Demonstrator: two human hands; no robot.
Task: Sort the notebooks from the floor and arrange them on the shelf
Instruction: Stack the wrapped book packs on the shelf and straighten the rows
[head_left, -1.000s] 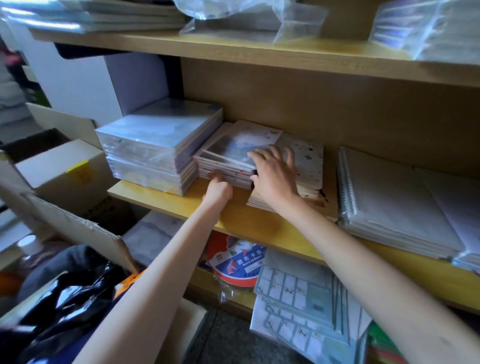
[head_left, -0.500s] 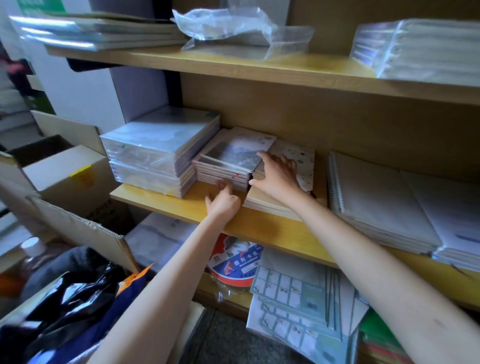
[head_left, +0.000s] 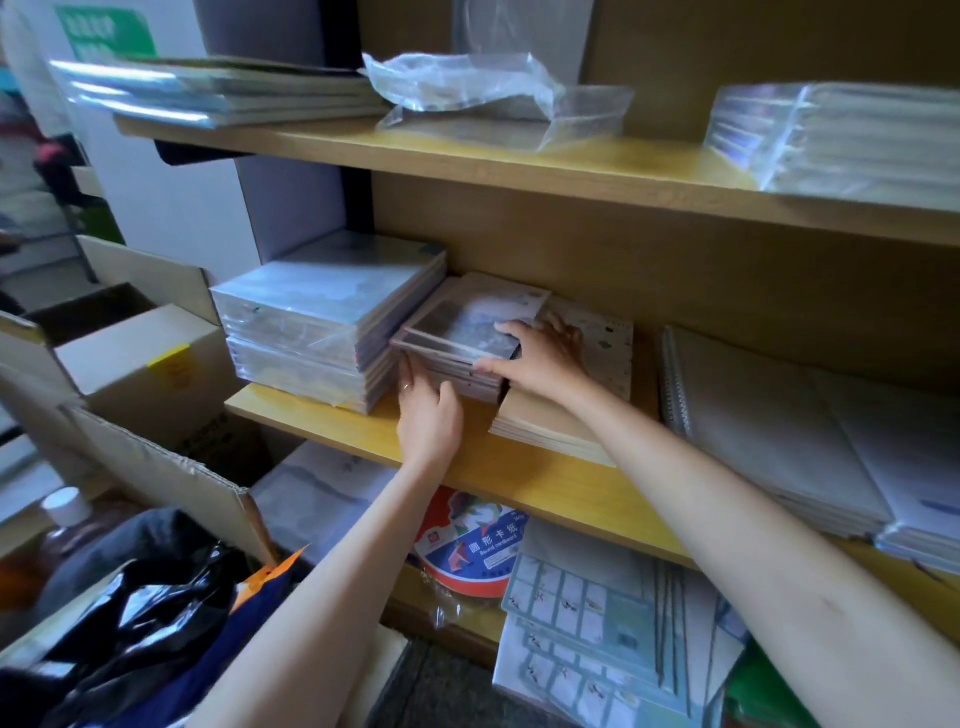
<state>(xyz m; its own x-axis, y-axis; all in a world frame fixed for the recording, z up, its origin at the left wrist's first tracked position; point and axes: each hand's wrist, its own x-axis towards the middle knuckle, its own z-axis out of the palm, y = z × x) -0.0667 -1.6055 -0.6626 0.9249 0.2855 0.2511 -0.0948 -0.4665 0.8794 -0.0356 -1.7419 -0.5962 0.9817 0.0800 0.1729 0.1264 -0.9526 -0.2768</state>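
Observation:
A small stack of pink-edged notebooks (head_left: 457, 332) lies on the middle shelf (head_left: 545, 483), between a tall plastic-wrapped stack (head_left: 322, 317) and a speckled notebook pile (head_left: 597, 364). My left hand (head_left: 428, 410) presses straight fingers against the front edge of the small stack. My right hand (head_left: 540, 358) grips that stack's right corner, thumb along the front edge and fingers over the top cover.
Spiral notebooks (head_left: 769, 415) fill the shelf's right part. The upper shelf (head_left: 519, 161) holds wrapped packs and a loose plastic bag (head_left: 493, 93). Open cardboard boxes (head_left: 135, 358) stand at left; a black bag (head_left: 140, 613) and card packs (head_left: 597, 618) lie below.
My right hand slid from the speckled pile onto the small stack's right corner. My left hand moved up against the stack's front edge. The view has tilted upward.

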